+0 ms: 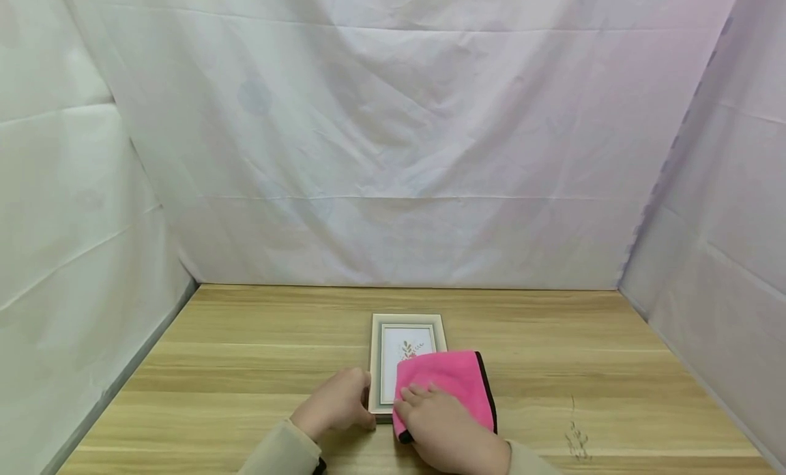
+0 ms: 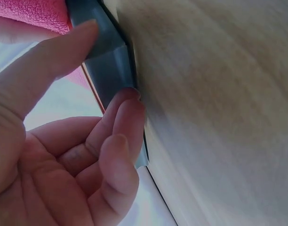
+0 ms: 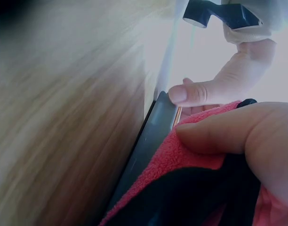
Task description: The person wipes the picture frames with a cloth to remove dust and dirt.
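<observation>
A picture frame point(image 1: 376, 366) with a pale border and a small plant print lies flat on the wooden table. My left hand point(image 1: 340, 401) holds its near left corner. The thumb point(image 2: 64, 56) touches the near side, and bent fingers point(image 2: 127, 117) lie along the left side. A pink cloth point(image 1: 454, 372) with black trim covers the frame's near right part and reaches past its right edge. On top of it rests my right hand point(image 1: 439, 424), fingers laid over the fabric. Its thumb point(image 3: 210, 134) presses the cloth near the frame's front edge; the other fingertips are hidden in the right wrist view.
The wooden table point(image 1: 258, 352) runs back to a white hanging sheet point(image 1: 393, 154). More white sheets stand at the left point(image 1: 80, 188) and right point(image 1: 731, 209). A dark plant-like mark point(image 1: 576, 437) shows on the tabletop at the near right.
</observation>
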Tool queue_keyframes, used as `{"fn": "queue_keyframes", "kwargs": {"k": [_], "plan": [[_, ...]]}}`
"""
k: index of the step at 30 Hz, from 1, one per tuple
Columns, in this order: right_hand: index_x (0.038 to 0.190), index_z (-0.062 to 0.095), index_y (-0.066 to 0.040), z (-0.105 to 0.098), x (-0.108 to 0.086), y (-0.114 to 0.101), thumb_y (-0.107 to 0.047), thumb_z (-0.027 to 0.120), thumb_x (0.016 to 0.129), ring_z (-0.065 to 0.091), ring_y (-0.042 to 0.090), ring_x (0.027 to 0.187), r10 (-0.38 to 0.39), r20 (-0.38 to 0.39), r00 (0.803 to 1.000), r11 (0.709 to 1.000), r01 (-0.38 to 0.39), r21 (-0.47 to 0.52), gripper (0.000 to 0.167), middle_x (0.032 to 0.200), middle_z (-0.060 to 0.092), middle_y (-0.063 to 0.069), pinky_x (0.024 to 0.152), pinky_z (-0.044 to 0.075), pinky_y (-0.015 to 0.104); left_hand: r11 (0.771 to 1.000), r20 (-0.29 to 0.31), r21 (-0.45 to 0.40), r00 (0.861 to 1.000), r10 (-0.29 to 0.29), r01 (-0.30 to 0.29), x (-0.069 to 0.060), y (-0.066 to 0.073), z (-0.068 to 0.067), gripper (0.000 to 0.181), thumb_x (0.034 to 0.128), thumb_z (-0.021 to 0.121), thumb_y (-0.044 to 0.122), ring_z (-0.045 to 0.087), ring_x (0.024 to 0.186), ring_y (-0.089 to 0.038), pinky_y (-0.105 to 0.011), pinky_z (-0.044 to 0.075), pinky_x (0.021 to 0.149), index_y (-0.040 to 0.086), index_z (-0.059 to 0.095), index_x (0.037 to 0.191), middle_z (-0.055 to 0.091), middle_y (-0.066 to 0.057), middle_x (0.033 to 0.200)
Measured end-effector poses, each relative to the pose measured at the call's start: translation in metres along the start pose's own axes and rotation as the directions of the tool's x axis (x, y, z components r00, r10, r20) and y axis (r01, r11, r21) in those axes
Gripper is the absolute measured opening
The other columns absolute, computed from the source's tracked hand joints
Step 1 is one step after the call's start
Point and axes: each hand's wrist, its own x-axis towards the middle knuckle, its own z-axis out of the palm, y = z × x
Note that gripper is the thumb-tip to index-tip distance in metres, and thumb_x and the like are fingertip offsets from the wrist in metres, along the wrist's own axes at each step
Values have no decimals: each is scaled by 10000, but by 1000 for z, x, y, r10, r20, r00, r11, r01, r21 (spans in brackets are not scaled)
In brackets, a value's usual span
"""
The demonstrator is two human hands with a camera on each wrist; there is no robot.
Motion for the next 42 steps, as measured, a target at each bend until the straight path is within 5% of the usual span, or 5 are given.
{"fn": "queue_keyframes", "kwargs": {"k": [17, 33, 42], "plan": [[1169, 643, -181, 1, 15, -17, -225, 608, 866, 562, 141, 1196, -10, -38, 999, 991, 5, -135, 308, 1251, 625, -22, 975, 457, 367, 998, 40, -42, 998, 42, -40, 0, -5, -3, 239, 611, 799, 39, 446, 512, -66, -226, 395, 480, 88, 579, 690, 509, 54, 577], [1179, 647, -186, 2, 27, -26, -236, 599, 889, 560, 131, 1189, -17, -26, 1000, 986, 12, -166, 298, 1239, 628, -33, 971, 455, 344, 999, 22, 21, 999, 46, -46, 3, -10, -6, 232, 618, 763, 28, 422, 490, -54, -222, 374, 464, 93, 541, 627, 462, 75, 539], [1007, 673, -226, 5, 31, -28, -259, 649, 827, 582, 69, 990, -122, -179, 976, 954, 65, -294, 185, 1010, 656, -102, 803, 469, 247, 999, 31, 33, 999, 36, -37, 1, -10, -9, 188, 630, 727, 16, 437, 515, -66, -230, 382, 481, 88, 556, 657, 480, 73, 562]]}}
